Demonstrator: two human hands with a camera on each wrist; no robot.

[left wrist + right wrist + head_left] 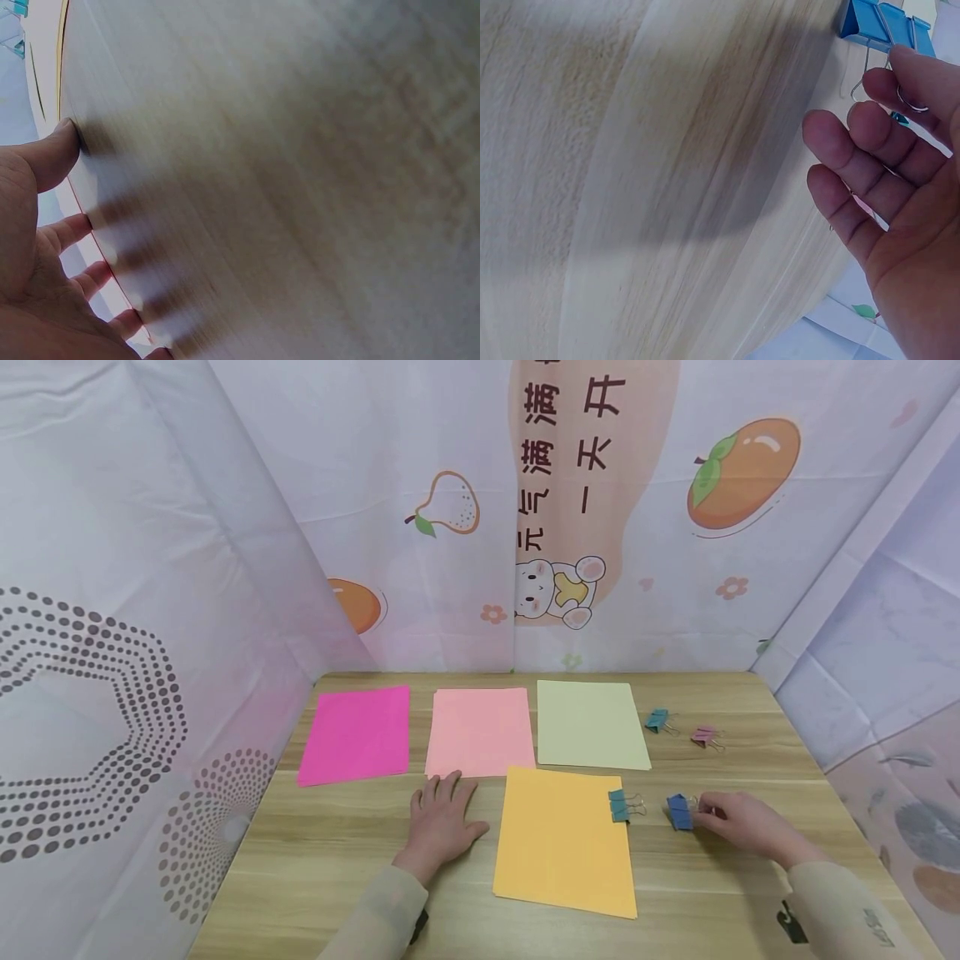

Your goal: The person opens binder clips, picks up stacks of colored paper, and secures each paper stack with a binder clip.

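My right hand [738,821] pinches a wire handle of a blue binder clip [680,812] between thumb and forefinger, over the table right of the yellow-orange paper sheets [566,843]. In the right wrist view the clip's blue body [866,28] shows at the top, with the other fingers loosely bent below it. A teal binder clip [618,807] sits at the right edge of the orange sheets. Left of those sheets my left hand [441,827] rests on the table, fingers spread, fingertips by the near edge of the light pink sheets [482,731].
Magenta sheets [356,735] lie at the back left and pale green sheets [591,725] at the back centre. Another teal clip [657,720] and a pink-purple clip [703,737] stand at the back right. Printed cloth [450,610] encloses the wooden table's back and sides.
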